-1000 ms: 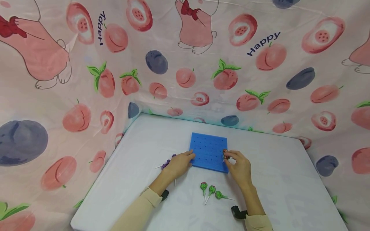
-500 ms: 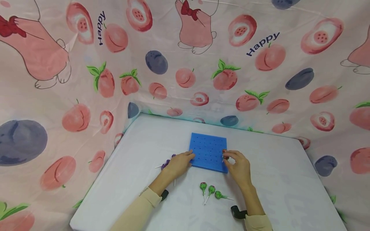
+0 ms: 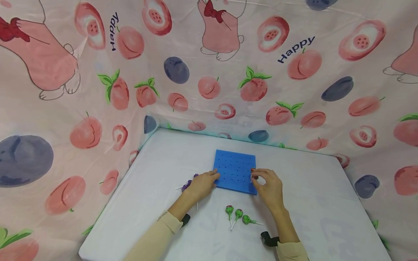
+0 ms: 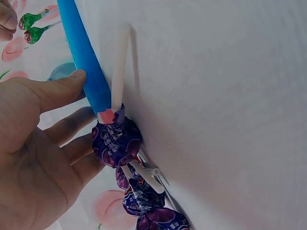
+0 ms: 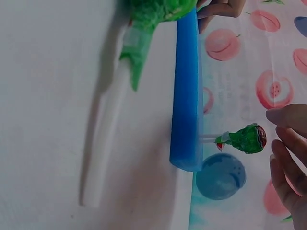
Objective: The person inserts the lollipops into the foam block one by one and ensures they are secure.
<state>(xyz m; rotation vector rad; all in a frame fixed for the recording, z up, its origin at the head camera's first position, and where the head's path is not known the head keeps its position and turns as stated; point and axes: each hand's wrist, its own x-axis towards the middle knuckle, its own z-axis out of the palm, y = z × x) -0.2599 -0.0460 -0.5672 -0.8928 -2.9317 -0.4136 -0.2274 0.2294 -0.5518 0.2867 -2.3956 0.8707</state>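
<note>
A blue board [image 3: 233, 168] with rows of small holes lies flat on the table. My left hand [image 3: 203, 185] rests against its near left corner, thumb and fingertips touching the edge. At the board's right edge, a green-wrapped lollipop [image 5: 247, 139] with a red top stands with its stick in the board. Another such lollipop [image 4: 29, 20] stands beside it. Close to their heads is my right hand [image 3: 271, 186], its fingers loosely bent and slightly apart from the wrappers in the right wrist view. Purple-wrapped lollipops [image 4: 116, 141] lie by my left hand, partly hidden in the head view.
Three green lollipops [image 3: 238, 214] lie in front of the board. White cloth covers the table [image 3: 326, 203]. A fruit-patterned curtain [image 3: 196, 54] hangs along the back and sides. Dark wrist mounts [image 3: 269, 240] sit at my sleeves.
</note>
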